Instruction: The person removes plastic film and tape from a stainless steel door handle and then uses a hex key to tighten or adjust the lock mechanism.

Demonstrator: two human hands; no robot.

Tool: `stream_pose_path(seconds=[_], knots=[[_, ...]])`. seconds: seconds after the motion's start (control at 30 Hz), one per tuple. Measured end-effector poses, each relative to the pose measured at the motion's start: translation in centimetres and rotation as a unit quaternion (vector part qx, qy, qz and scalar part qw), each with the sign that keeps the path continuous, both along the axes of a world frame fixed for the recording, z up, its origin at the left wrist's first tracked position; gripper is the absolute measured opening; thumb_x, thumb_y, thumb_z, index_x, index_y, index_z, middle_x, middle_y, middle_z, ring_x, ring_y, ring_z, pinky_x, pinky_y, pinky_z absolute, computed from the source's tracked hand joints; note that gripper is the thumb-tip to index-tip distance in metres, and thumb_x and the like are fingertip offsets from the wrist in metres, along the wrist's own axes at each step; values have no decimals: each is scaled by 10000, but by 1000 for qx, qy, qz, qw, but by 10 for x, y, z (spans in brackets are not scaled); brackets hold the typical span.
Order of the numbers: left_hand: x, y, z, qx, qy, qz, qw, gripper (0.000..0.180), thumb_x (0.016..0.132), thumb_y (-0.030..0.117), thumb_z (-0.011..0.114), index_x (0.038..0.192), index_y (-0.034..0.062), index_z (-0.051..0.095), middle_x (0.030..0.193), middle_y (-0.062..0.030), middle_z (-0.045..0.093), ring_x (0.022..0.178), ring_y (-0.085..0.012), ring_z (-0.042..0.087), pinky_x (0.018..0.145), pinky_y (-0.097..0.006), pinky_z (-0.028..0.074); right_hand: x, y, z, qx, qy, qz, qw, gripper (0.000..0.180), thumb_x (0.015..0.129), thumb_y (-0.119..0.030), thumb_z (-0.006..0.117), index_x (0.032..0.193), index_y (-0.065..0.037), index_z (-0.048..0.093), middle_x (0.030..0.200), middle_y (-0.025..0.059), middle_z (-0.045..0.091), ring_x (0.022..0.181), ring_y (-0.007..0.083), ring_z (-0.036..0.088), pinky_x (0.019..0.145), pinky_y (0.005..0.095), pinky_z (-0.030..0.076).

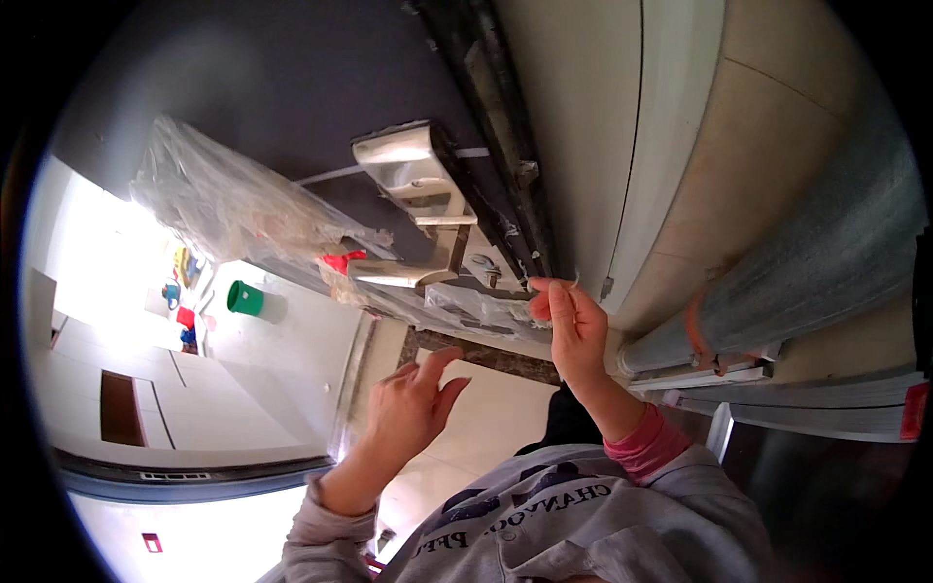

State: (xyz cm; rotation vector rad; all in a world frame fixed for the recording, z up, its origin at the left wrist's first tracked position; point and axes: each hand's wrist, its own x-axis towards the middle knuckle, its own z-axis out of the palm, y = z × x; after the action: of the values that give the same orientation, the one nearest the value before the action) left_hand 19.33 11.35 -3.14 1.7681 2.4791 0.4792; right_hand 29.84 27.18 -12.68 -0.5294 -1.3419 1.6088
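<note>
Fingers of my right hand (573, 325) are pinched together at the tips on something thin and pale, a small strip or thread (573, 279) that I cannot make out clearly; it sticks up just above my thumb and forefinger, close to the dark frame rail (505, 126) that runs across the upper middle of the view. My left hand (413, 408) is lifted beside it, a little lower and to the left, its fingers spread and relaxed, gripping nothing. Just beyond my right fingertips sits a beige bracket-like fitting (418, 185), partly wrapped in crumpled clear plastic sheeting (233, 209) that trails off to the left. A red scrap (340, 260) shows in the sheeting beside the fitting. Farther off, on the pale floor, stands a green bucket (245, 298). To the right, well apart from my hands, lies a silvery ribbed duct (826, 262). My grey sweatshirt (573, 520) fills the lower edge, with a pink cuff (646, 445) at my right wrist.
</note>
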Motion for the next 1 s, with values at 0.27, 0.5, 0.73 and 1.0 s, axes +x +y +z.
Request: stream_pose_path(seconds=[0.27,0.5,0.73,1.0], knots=[[17,23,-84,139,-204,84,965,112,760,24,538,850,82,571,764,-83,574,657,-271,573,568,-361,461,-17,31,-28,416,-281,-202,841,447,649,-190,763,981,-55,495,946,99,555,763,246,583,613,325,480],[16,59,-87,245,-223,77,940,142,808,34,535,930,56,604,810,-75,573,743,-190,574,631,-265,452,-11,25,-36,312,-448,-73,834,197,773,-171,647,916,-87,542,732,111,600,652,300,594,553,371,464],[23,121,-113,294,-791,257,472,162,842,233,605,940,104,613,795,41,573,705,-77,507,650,-236,393,16,20,-17,333,-312,-66,887,68,790,-98,597,848,-66,580,759,99,602,666,292,583,570,355,458],[25,143,-114,331,-904,212,170,132,841,191,600,833,70,547,767,-22,560,693,-123,517,589,-253,404,20,23,-2,432,-351,-35,830,52,764,-81,595,812,-71,577,768,93,593,725,282,573,617,367,450]])
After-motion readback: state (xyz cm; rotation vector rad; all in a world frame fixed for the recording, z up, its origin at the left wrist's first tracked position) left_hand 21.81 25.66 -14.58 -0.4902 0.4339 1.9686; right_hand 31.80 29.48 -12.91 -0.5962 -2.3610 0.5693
